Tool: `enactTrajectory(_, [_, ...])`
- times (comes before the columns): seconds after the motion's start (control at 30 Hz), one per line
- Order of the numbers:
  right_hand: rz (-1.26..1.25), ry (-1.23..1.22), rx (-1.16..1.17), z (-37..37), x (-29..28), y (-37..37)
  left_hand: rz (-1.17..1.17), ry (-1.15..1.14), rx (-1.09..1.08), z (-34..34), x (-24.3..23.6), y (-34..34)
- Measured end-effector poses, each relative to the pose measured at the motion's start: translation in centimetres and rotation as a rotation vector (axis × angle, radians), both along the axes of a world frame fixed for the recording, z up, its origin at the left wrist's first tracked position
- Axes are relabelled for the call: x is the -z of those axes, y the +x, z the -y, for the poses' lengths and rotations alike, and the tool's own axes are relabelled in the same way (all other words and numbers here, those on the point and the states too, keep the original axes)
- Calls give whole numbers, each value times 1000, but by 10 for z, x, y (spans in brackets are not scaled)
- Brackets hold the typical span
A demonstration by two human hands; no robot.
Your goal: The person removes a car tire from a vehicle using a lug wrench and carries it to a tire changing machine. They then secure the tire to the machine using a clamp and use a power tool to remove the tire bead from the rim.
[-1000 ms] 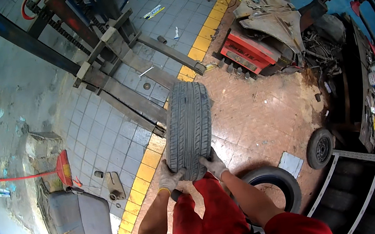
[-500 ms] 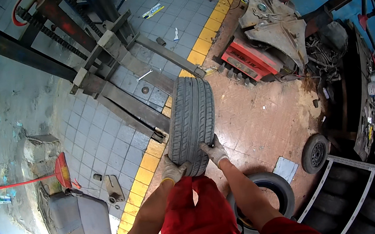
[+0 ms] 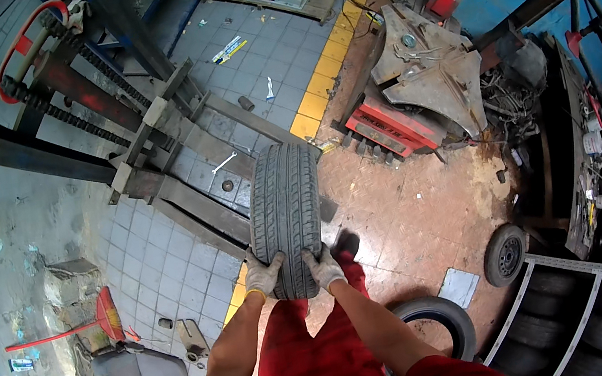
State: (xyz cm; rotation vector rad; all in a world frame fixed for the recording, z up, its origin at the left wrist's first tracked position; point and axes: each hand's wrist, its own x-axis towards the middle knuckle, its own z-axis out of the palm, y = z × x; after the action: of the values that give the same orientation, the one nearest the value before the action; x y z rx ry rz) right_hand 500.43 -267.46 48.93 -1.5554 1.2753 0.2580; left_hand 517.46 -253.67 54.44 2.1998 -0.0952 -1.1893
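Tyre (image 3: pixel 285 206) shifted left relative to lift arms (image 3: pixel 200 213), left hand (image 3: pixel 262 276) and right hand (image 3: pixel 322 268) gripping its near-end shoulders, a sound hold for likely heavy, stiff, scarcely slippery rubber.

**Operator Position: Changes**

Your left hand (image 3: pixel 263 275), lower than your right hand (image 3: pixel 324 268) in both earlier pictures, now grips the tyre (image 3: pixel 286 210) about level with it. Your right shoe (image 3: pixel 346 242), previously out of sight, now shows just beside the tyre. Your view has shifted: more of the red curved bar (image 3: pixel 24 45) appears at upper left.
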Motion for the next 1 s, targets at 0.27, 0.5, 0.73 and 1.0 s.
enactTrajectory(0.27, [-64, 48, -127, 122, -28, 34, 137, 166, -31, 109, -6, 19])
enactTrajectory(0.5, [147, 86, -92, 269, -37, 72, 181, -25, -164, 260, -23, 78])
enactTrajectory(0.73, [76, 289, -201, 283, -49, 51, 59, -24, -229, 218, 58, 56])
enactTrajectory(1.0, [-54, -10, -133, 356, -49, 137, 185, 249, -291, 345, 2, 124])
